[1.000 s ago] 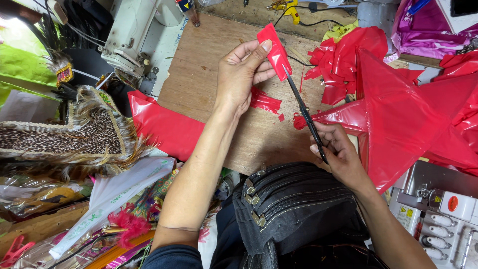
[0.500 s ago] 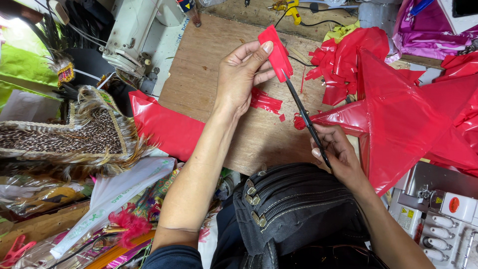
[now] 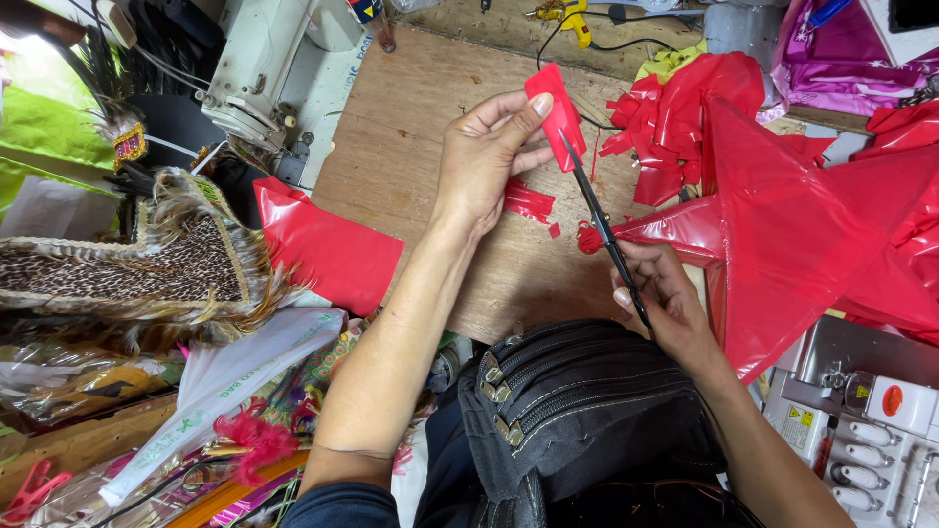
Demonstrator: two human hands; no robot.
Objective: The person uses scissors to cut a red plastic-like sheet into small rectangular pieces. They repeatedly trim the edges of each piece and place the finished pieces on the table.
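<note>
Left hand: the left hand (image 3: 484, 161) is raised over the wooden table (image 3: 411, 147), thumb and forefinger pinching the red plastic piece (image 3: 556, 115) at its near-left edge, the other fingers loosely fanned.
Right hand: the right hand (image 3: 663, 303) is curled around the handles of the black scissors (image 3: 602, 227), near the right of the table's front edge.
Scissors: the blades point far-left, tips touching the lower edge of the red piece; whether they are parted I cannot tell.
Red piece: thin, light film, probably limp and slippery; it looks held taut best by a pinch close to the cut line.
Scraps: 2 or so red offcuts (image 3: 529, 200) lie on the table just below the left hand.
Surroundings: a red sheet (image 3: 328, 249) hangs off the left edge; a red plastic star shape (image 3: 782, 225) lies right; a black bag (image 3: 577, 411) sits near.
</note>
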